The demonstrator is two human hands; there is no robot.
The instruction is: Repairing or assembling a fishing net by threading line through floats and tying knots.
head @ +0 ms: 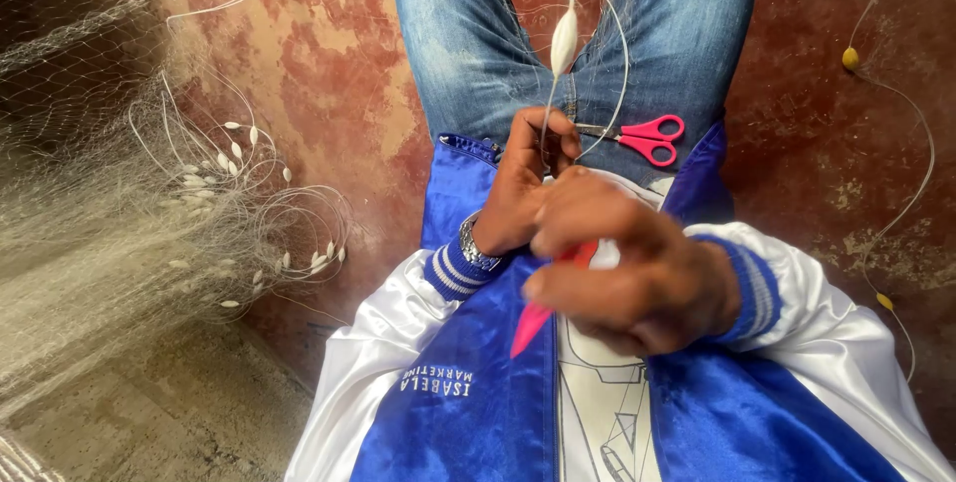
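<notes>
My right hand (627,268) is nearest, blurred, its fingers curled together around a red needle (538,313) whose pointed end sticks out below my fist, over my blue and white jacket (468,412). Just beyond it, touching it, my left hand (526,178) has its fingers pinched shut on a thin white line (551,104); a watch (476,248) sits on that wrist. The line runs up from my fingers to an oval white float (564,42) that hangs over my jeans (468,34), with more loops of line falling on either side of it. Pink scissors (647,138) lie on my lap just right of the left hand, blades closed and pointing toward it. To my left a heap of fine pale net (90,233) spreads over the red, worn floor (329,74), with a cluster of small white floats (239,148) strung along its edge. Far to my right, another line carries two small yellow beads (850,58) across the floor.
</notes>
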